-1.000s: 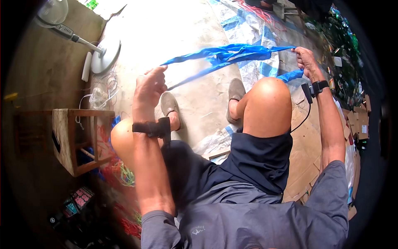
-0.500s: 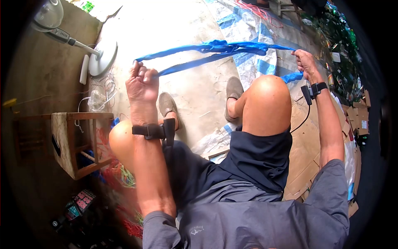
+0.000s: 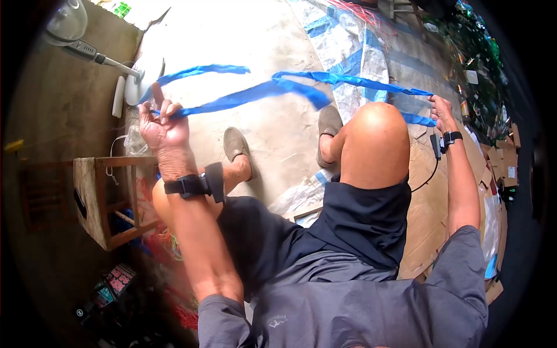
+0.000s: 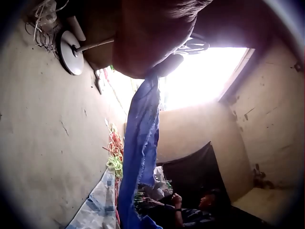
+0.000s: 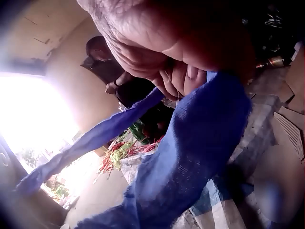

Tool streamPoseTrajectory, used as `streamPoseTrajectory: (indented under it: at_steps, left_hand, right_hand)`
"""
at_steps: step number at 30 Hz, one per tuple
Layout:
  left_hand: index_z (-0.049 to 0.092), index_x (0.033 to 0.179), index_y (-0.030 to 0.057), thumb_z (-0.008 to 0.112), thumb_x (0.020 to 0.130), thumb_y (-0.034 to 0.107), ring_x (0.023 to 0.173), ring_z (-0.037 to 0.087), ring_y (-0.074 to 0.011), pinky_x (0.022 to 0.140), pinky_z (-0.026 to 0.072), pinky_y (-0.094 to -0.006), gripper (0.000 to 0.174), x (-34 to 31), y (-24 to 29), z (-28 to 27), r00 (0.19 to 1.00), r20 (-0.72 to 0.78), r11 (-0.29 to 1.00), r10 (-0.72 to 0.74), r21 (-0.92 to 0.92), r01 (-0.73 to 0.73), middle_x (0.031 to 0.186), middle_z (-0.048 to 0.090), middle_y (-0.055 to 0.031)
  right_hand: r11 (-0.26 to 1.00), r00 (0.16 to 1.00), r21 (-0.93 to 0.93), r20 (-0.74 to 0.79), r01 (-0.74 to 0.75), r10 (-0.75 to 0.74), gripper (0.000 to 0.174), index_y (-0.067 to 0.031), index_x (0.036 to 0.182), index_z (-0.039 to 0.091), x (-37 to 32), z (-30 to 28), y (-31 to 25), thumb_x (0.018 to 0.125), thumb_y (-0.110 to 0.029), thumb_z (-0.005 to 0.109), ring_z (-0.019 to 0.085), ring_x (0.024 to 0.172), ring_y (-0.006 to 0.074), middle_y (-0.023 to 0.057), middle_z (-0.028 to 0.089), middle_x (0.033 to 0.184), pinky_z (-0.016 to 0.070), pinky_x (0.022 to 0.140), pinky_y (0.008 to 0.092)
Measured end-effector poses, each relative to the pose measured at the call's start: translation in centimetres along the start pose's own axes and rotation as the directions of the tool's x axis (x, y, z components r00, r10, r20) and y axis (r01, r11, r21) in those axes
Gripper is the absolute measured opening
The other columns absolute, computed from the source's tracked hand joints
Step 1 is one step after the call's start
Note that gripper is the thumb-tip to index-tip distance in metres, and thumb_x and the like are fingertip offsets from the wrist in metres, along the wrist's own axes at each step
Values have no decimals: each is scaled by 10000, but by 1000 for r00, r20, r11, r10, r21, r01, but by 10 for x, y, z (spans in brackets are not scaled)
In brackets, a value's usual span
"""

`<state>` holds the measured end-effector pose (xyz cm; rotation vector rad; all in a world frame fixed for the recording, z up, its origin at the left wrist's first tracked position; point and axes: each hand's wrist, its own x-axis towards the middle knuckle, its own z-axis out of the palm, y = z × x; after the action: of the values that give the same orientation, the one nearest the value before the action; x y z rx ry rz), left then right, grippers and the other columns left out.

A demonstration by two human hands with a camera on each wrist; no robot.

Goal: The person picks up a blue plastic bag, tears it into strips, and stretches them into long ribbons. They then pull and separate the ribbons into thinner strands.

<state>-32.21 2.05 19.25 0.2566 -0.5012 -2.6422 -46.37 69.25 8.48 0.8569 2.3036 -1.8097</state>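
Note:
In the head view, my left hand [image 3: 165, 130] is raised at the left and grips a blue fabric strip [image 3: 232, 98] with frayed edges, palm turned up. One length trails right from the fingers; another blue length [image 3: 203, 69] stretches behind it. My right hand [image 3: 444, 113], above the right knee, pinches another blue strip [image 3: 360, 81] that reaches toward the middle, with a tail below the hand. In the left wrist view the fabric [image 4: 140, 124] hangs from beneath the hand. The right wrist view shows a wide blue piece [image 5: 190, 138] and a narrower twisted length leaving the curled fingers.
A white-based stand fan [image 3: 142, 81] and a wooden stool [image 3: 93, 197] stand at the left. White-and-blue woven sheeting [image 3: 348, 49] covers floor ahead. Flattened cardboard [image 3: 426, 214] lies right, below a heap of green bottles [image 3: 481, 64]. Another person [image 4: 205, 205] sits farther off.
My left hand has moved left and turned palm up. The blue lengths, bunched together between my hands before, now show loose ends in the middle. My right hand has shifted slightly right and down.

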Motion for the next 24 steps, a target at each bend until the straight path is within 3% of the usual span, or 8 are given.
streamPoseTrajectory:
  at_steps: [2, 6, 8, 13, 17, 24]
  left_hand:
    - [510, 846, 117, 420, 1011, 289, 436, 368, -117, 440, 381, -260, 255, 2, 7, 5, 999, -12, 998, 41, 47, -40, 1184, 635, -260]
    - [480, 842, 112, 408, 1004, 256, 426, 355, -117, 430, 368, -250, 228, 3, 16, 18, 996, -44, 987, 83, 143, -76, 1180, 636, -264]
    - [480, 874, 107, 398, 1001, 240, 421, 347, -119, 418, 350, -245, 202, 16, 36, 10, 994, -2, 967, 106, 233, -103, 1187, 632, -265]
    - [469, 1026, 52, 364, 1016, 207, 393, 299, -103, 393, 299, -242, 187, 34, 99, 6, 979, -67, 920, 193, 360, -156, 1191, 627, -271]
    - [435, 930, 131, 308, 1057, 278, 364, 272, -99, 377, 255, -229, 232, 42, 144, 0, 971, -48, 874, 234, 449, -188, 1187, 641, -249]
    - [478, 876, 125, 307, 1065, 335, 345, 240, -92, 343, 199, -216, 330, 43, 193, -10, 901, -174, 759, 397, 614, -216, 1162, 666, -220]
  right_hand:
    - [999, 1000, 44, -7, -13, 14, 109, -54, 801, 612, 7, -13, 7, 846, -153, 605, 248, 387, 20, -113, 355, 537, 188, 361, 216]
    - [992, 996, 106, -45, -66, 71, 92, -64, 809, 607, 20, -37, 19, 847, -148, 601, 238, 373, 21, -110, 338, 512, 180, 355, 222]
    - [989, 997, 131, -31, -70, 75, 98, -70, 800, 602, 21, -47, 20, 851, -153, 599, 251, 368, 21, -105, 350, 510, 184, 352, 224]
    - [976, 986, 216, -152, -40, 74, 118, -63, 802, 624, 29, -75, 29, 848, -171, 606, 265, 367, 26, -98, 386, 518, 193, 356, 222]
    - [963, 973, 267, -214, -25, 84, 121, -65, 789, 630, 56, -117, 45, 843, -173, 613, 275, 367, 28, -93, 386, 515, 196, 356, 220]
    - [961, 939, 269, -341, 61, 35, 156, -68, 763, 648, 61, -149, 39, 847, -199, 637, 299, 368, 27, -94, 383, 509, 201, 360, 213]
